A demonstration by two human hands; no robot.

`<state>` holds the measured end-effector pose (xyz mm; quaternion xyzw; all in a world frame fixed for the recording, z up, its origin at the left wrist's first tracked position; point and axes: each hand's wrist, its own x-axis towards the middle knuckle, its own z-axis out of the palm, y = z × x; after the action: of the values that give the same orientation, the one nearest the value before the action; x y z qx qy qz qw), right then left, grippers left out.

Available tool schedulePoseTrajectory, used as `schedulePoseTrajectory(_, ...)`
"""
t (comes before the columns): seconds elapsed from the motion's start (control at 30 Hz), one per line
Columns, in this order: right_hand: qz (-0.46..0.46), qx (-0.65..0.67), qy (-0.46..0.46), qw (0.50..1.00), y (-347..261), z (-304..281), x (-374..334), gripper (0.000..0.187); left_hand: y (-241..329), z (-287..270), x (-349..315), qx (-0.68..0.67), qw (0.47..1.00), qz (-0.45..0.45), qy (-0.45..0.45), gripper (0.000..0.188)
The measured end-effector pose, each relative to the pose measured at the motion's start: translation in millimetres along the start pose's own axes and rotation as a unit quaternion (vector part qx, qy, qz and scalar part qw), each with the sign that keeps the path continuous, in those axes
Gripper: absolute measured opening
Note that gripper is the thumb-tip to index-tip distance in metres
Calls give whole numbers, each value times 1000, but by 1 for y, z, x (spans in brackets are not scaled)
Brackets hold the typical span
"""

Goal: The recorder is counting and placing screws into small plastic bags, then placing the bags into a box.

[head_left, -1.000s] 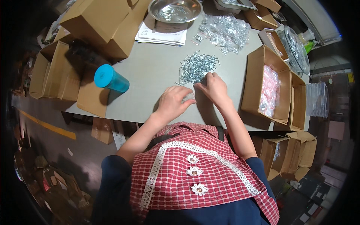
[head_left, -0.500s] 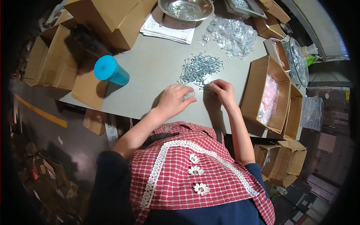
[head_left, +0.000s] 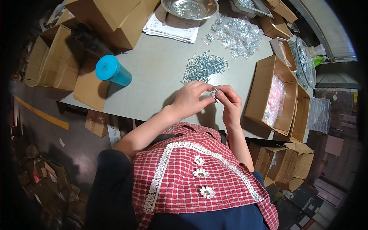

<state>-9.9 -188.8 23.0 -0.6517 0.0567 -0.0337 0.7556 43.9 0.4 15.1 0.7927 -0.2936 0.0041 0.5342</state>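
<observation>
Just in front of a loose pile of silvery screws (head_left: 206,66), my two hands meet above the grey table (head_left: 153,76). My left hand (head_left: 188,99) pinches a small clear plastic bag (head_left: 212,93) between thumb and fingers. At the bag's mouth, my right hand (head_left: 231,104) has thumb and fingertips closed on a few screws (head_left: 217,100), partly hidden by the fingers. How many screws are in the bag cannot be made out.
Filled clear bags (head_left: 239,36) lie heaped beyond the pile, near a steel bowl (head_left: 189,9) on papers (head_left: 168,30). A blue-lidded cup (head_left: 115,71) stands left. An open carton (head_left: 260,86) with pinkish bags sits right; more cartons (head_left: 103,23) stand at the back left.
My right hand has lifted screws away from the pile's near edge. My left hand has moved right with the small bag, and the hands now touch or nearly touch.
</observation>
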Motion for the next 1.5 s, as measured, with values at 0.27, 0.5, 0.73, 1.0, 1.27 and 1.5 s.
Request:
schedulePoseTrajectory(0.27, -46, -152, 6, 987, -5, 7, -7, 17, -7, 2, -4, 61, 995, 67, 46, 32)
schedulePoseTrajectory(0.5, -162, -328, -17, 930, -29, 15, -10, 24, -3, 3, -6, 54, 997, 48, 40, 33)
schedulePoseTrajectory(0.73, -16, -98, 75, 992, -17, -18, -7, 28, -4, 2, -9, 45, 996, 63, 32, 36)
schedulePoseTrajectory(1.0, -21, -413, 0, 910, -12, -21, -5, 30, -14, 9, -14, 42, 998, 45, 25, 35)
schedulePoseTrajectory(1.27, -178, -690, -34, 701, 50, -25, 27, 12, -21, 12, -16, 64, 997, 33, -12, 34)
schedulePoseTrajectory(1.5, -25, -213, -25, 977, 11, -7, 16, 6, -20, 2, -22, 81, 996, 22, 4, 35)
